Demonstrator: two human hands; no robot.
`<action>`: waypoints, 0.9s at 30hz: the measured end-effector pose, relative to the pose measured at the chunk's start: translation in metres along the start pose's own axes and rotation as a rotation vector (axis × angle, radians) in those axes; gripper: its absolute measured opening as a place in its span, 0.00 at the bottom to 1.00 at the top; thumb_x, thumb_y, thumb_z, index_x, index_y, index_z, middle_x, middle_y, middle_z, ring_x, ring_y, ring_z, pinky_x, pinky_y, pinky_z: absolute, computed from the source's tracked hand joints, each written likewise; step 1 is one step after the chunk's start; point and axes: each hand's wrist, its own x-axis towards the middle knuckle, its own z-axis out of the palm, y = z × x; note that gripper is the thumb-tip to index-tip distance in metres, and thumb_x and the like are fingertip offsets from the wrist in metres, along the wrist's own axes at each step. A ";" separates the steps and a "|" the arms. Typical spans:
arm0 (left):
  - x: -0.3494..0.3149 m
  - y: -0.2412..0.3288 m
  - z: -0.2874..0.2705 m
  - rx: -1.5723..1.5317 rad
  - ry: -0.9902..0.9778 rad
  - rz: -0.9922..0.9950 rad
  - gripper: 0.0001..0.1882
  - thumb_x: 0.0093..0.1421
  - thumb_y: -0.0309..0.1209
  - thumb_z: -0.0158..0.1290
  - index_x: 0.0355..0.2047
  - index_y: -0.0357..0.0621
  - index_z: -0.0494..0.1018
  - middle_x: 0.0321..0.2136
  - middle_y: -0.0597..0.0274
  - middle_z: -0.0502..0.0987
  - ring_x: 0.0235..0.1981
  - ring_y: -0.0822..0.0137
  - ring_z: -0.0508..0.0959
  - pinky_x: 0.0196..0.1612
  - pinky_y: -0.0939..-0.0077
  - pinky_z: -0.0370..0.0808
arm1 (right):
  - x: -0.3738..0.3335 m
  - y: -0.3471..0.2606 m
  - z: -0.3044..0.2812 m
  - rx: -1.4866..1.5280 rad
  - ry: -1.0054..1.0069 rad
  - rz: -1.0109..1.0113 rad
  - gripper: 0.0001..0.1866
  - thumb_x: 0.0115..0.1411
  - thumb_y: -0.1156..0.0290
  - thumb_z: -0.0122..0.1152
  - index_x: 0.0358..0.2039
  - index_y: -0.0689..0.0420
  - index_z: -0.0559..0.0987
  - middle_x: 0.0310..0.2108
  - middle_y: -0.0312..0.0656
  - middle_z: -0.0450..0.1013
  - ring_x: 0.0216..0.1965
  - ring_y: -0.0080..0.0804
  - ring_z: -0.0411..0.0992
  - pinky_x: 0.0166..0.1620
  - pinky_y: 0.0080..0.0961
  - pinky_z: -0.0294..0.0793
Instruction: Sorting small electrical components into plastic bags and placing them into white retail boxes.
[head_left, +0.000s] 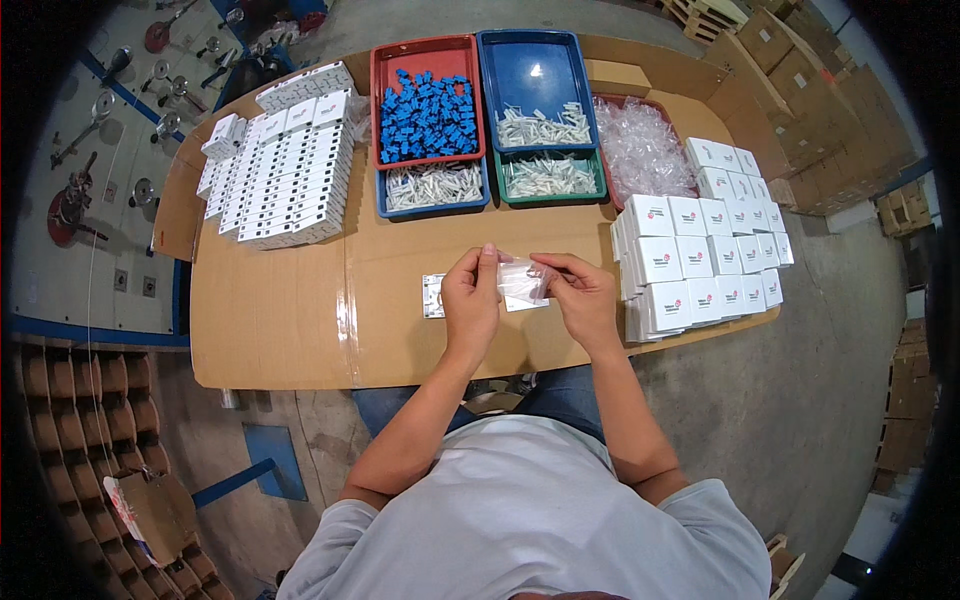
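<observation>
Between my two hands, over the near middle of the cardboard-covered table, is a small clear plastic bag [521, 280]. My left hand [472, 297] pinches its left edge between thumb and fingers. My right hand [582, 300] grips its right edge the same way. Whether anything lies inside the bag is too small to tell. Under the bag and partly hidden by it is a white flat piece [522, 304] on the table. Beside my left hand lies a white piece with dark marks [432, 296], partly covered by that hand.
Stacked white boxes [290, 190] stand at left, and piled white square packets [690, 255] at right. Along the back are a red tray [424, 47] of blue parts, a blue tray [525, 65] and a green tray [606, 188] of white parts, and clear bags [640, 150] in another tray.
</observation>
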 end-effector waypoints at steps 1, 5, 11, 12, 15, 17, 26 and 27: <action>0.000 0.001 -0.001 -0.002 0.004 -0.001 0.12 0.71 0.35 0.53 0.35 0.38 0.77 0.21 0.73 0.71 0.22 0.84 0.64 0.24 0.84 0.62 | 0.001 0.002 -0.001 -0.001 -0.004 0.002 0.11 0.66 0.81 0.57 0.48 0.66 0.81 0.39 0.40 0.80 0.37 0.22 0.78 0.41 0.19 0.80; 0.003 -0.003 -0.007 0.122 0.036 0.106 0.12 0.70 0.35 0.53 0.38 0.36 0.78 0.18 0.72 0.69 0.21 0.83 0.64 0.24 0.84 0.62 | 0.000 0.006 0.005 -0.020 0.014 -0.048 0.11 0.66 0.82 0.56 0.46 0.66 0.82 0.36 0.40 0.80 0.33 0.22 0.77 0.37 0.19 0.80; 0.007 0.003 -0.032 0.488 0.148 0.384 0.15 0.61 0.36 0.62 0.44 0.41 0.78 0.33 0.63 0.78 0.32 0.72 0.74 0.36 0.76 0.68 | 0.000 0.001 0.004 0.008 0.056 0.012 0.09 0.64 0.83 0.54 0.43 0.66 0.80 0.29 0.40 0.78 0.28 0.20 0.76 0.29 0.17 0.76; 0.003 0.010 -0.033 0.700 0.135 0.658 0.18 0.57 0.37 0.65 0.45 0.43 0.79 0.39 0.61 0.79 0.37 0.67 0.77 0.42 0.72 0.69 | 0.000 -0.001 0.002 0.018 0.086 0.009 0.09 0.63 0.83 0.53 0.42 0.65 0.79 0.28 0.40 0.77 0.27 0.19 0.76 0.27 0.16 0.75; -0.006 0.025 -0.025 0.851 -0.196 0.857 0.27 0.49 0.35 0.69 0.50 0.47 0.77 0.51 0.57 0.75 0.50 0.61 0.73 0.51 0.66 0.66 | 0.006 0.003 -0.001 -0.082 0.025 0.033 0.09 0.63 0.82 0.53 0.42 0.64 0.78 0.26 0.37 0.76 0.25 0.18 0.74 0.25 0.15 0.72; -0.003 0.007 -0.029 0.863 -0.224 0.898 0.23 0.51 0.36 0.67 0.48 0.48 0.79 0.47 0.59 0.79 0.48 0.61 0.77 0.52 0.65 0.66 | 0.004 0.002 -0.001 -0.103 -0.023 0.073 0.10 0.63 0.80 0.55 0.44 0.64 0.78 0.27 0.36 0.77 0.25 0.18 0.74 0.25 0.15 0.71; -0.011 -0.015 -0.023 -0.169 0.048 0.120 0.14 0.69 0.36 0.55 0.41 0.35 0.80 0.36 0.58 0.84 0.37 0.73 0.79 0.44 0.79 0.75 | 0.004 0.014 -0.008 -0.186 -0.234 -0.012 0.13 0.66 0.69 0.62 0.47 0.61 0.80 0.34 0.35 0.79 0.30 0.18 0.74 0.33 0.15 0.74; -0.010 -0.015 -0.023 -0.169 0.049 0.116 0.14 0.69 0.36 0.55 0.41 0.35 0.80 0.36 0.58 0.84 0.37 0.73 0.79 0.44 0.79 0.75 | 0.003 0.018 -0.009 -0.088 -0.283 0.127 0.11 0.67 0.69 0.61 0.45 0.61 0.81 0.35 0.35 0.80 0.29 0.18 0.74 0.33 0.15 0.74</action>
